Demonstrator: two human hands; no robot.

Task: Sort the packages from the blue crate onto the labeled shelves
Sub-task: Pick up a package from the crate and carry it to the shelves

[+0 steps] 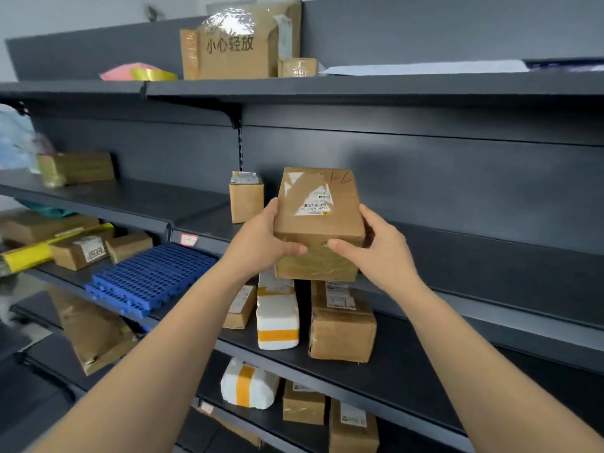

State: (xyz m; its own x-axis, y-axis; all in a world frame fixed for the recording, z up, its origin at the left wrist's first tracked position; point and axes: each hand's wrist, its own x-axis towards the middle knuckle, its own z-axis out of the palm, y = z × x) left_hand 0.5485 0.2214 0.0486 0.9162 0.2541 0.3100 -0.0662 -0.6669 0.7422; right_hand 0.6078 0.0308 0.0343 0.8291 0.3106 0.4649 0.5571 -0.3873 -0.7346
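Note:
A brown cardboard package [318, 220] with a white shipping label and pen marks on top is held in front of the dark grey shelves. My left hand [261, 238] grips its left side, thumb on the front face. My right hand [376, 248] grips its right side, thumb also on the front. The package hovers at the level of the second shelf [490, 243], just right of a small upright brown parcel [245, 198]. The blue crate is not in view.
The top shelf holds a big taped carton [235, 47]. The shelf below my hands carries a white foam parcel [277, 318], a brown box [341, 328] and a blue plastic grid panel [150, 276]. More parcels stand lower down and at the left.

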